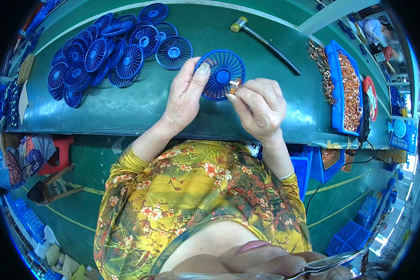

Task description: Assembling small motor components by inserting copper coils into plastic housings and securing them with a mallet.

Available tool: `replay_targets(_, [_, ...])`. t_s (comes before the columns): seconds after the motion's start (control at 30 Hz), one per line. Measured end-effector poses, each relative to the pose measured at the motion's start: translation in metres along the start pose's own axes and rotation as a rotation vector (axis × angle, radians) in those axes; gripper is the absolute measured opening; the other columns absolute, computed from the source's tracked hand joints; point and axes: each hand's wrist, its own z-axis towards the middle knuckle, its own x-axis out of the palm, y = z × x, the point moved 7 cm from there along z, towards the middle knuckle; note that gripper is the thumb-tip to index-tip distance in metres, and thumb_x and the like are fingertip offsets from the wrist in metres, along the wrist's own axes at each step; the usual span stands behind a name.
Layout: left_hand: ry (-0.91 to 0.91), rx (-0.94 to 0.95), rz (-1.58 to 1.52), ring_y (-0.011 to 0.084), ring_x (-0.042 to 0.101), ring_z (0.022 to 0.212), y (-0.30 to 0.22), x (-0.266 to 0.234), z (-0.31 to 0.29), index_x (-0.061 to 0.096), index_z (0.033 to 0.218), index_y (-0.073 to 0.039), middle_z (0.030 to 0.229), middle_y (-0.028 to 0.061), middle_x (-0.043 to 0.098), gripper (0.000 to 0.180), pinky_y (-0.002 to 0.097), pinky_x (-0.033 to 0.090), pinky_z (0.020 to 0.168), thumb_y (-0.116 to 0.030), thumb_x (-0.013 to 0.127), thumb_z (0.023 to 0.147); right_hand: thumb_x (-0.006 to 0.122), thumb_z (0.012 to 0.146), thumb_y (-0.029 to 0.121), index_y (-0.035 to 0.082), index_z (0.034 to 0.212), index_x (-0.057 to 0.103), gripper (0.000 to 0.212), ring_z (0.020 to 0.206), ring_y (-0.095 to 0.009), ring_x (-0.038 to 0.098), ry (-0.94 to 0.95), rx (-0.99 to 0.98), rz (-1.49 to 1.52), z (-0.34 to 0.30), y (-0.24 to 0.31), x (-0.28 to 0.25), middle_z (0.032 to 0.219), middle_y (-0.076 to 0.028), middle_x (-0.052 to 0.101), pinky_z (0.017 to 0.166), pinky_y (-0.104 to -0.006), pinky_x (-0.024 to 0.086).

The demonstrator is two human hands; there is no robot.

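Note:
My left hand (184, 97) grips a round blue plastic fan grille (222, 76) by its left rim, thumb on top. The grille is held over the green table, with its spokes and solid hub facing up. Between the thumb and fingertips of my right hand (263, 108) is a small copper-coloured metal clip (233, 86), held over the grille's lower right part, close to the hub. I cannot tell whether the clip touches the grille. A heap of similar blue grilles (96, 54) lies to the left.
A mallet (269, 45) with a yellow head and black handle lies at the far side of the table (149, 105). On the right stands a blue tray (336, 93) of small copper-coloured parts, with loose ones (323, 65) beside it. A red round dish (370, 98) sits beyond.

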Motion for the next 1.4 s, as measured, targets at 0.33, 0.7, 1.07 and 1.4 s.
replay_targets(0.33, [0.05, 0.122, 0.378, 0.0227, 0.065, 0.078, -0.016, 0.014, -0.011, 0.042, 0.124, -0.002, 0.088, 0.0144, 0.063, 0.033, 0.0345, 0.051, 0.07, -0.015, 0.05, 0.095, 0.071, 0.074, 0.009, 0.006, 0.082, 0.06, 0.014, 0.08, -0.027, 0.057, 0.284, 0.151, -0.06, -0.003, -0.007, 0.027, 0.083, -0.008, 0.059, 0.07, -0.0367, 0.047])
replay_targets(0.7, [0.213, -0.06, -0.019, 0.0127, 0.058, 0.095, 0.001, 0.018, -0.01, 0.042, 0.125, 0.001, 0.106, 0.0081, 0.059, 0.039, 0.0284, 0.049, 0.082, -0.02, 0.057, 0.095, 0.075, 0.073, 0.025, 0.015, 0.105, 0.072, 0.033, 0.13, -0.026, 0.043, 0.25, 0.185, -0.182, -0.009, -0.001, 0.009, 0.121, 0.004, 0.063, 0.112, -0.0505, 0.016])
replay_targets(1.07, [0.337, 0.101, 0.238, 0.0252, 0.066, 0.096, -0.008, 0.035, -0.024, 0.04, 0.128, -0.004, 0.11, 0.0154, 0.061, 0.047, 0.0345, 0.052, 0.08, -0.025, 0.062, 0.091, 0.064, 0.088, 0.015, 0.001, 0.134, 0.048, 0.05, 0.13, -0.028, 0.044, 0.197, 0.636, 0.827, -0.033, -0.03, 0.01, 0.142, -0.02, 0.043, 0.105, -0.0385, 0.036])
replay_targets(1.4, [0.296, 0.185, 0.348, 0.0294, 0.067, 0.094, -0.004, 0.037, -0.025, 0.04, 0.128, -0.004, 0.108, 0.016, 0.062, 0.046, 0.0362, 0.054, 0.077, -0.018, 0.063, 0.09, 0.069, 0.086, 0.012, -0.002, 0.124, 0.05, 0.044, 0.1, -0.012, 0.057, 0.154, 0.997, 1.03, -0.058, -0.043, 0.027, 0.11, -0.007, 0.059, 0.088, -0.0265, 0.047])
